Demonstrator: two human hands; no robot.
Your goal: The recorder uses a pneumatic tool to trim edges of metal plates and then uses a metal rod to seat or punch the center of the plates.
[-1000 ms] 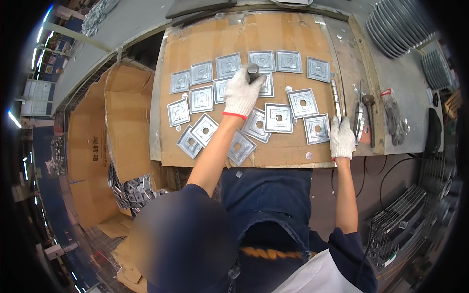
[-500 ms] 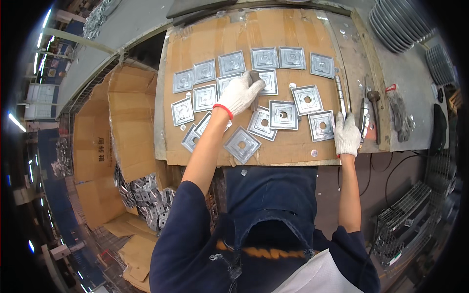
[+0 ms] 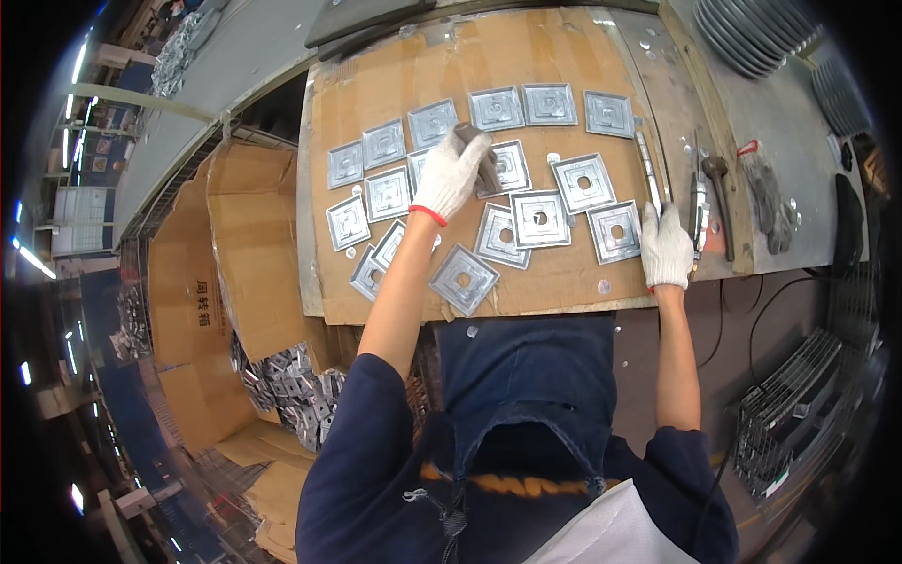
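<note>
Both my hands wear white knitted gloves. My left hand (image 3: 449,179) is closed round a dark grey block (image 3: 486,167), over the middle of the spread of square metal plates. One plate (image 3: 508,167) lies just right of that block, partly covered by it. Several nearer plates, such as this plate (image 3: 540,219), have a round hole in the centre; the back row, including this plate (image 3: 496,109), shows stepped square relief. At the right edge of the cardboard, my right hand (image 3: 667,249) has its fingers closed about the lower end of a slim silver tool (image 3: 646,162).
Flattened cardboard (image 3: 376,80) covers the bench. Right of my right hand lie a hammer (image 3: 718,202), another slim tool (image 3: 700,211) and grey gloves (image 3: 772,209). Stacked metal rings (image 3: 752,33) stand far right. Left, a cardboard-lined cage (image 3: 183,282) holds metal parts (image 3: 299,395).
My left hand has turned slightly and drawn a little left with the grey block, baring more of the plate beside it. The whole view has shifted a little; my right hand stays by the silver tool.
</note>
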